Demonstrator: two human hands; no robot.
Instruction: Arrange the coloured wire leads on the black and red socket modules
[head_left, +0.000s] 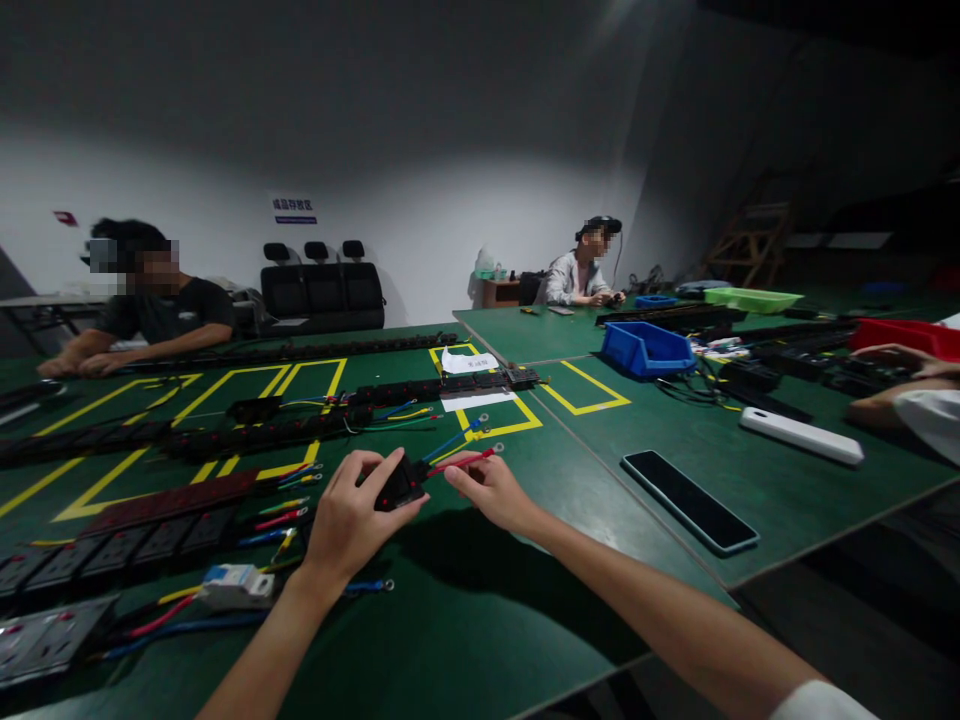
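Observation:
Above the green table [465, 620], my left hand [352, 515] grips a small black module [400, 482] with red marks, thumb on one side and fingers on the other. From its right end come blue, yellow-green and red wires with ring terminals. My right hand [491, 488] is closed on the red wire [469, 461] near the module, its ring terminal sticking out past the fingers. Rows of black socket strips [142, 545] with coloured wire ends lie left of my left hand. Beside my left forearm is a white and blue breaker [237, 587] wired to a strip.
A phone [690, 500] and a white bar-shaped device [801, 435] lie to the right. Further back are a blue bin [647, 350], a red bin [907, 338] and a green tray [752, 299]. Two people sit across the table; another person's hand [900, 360] is at the right edge.

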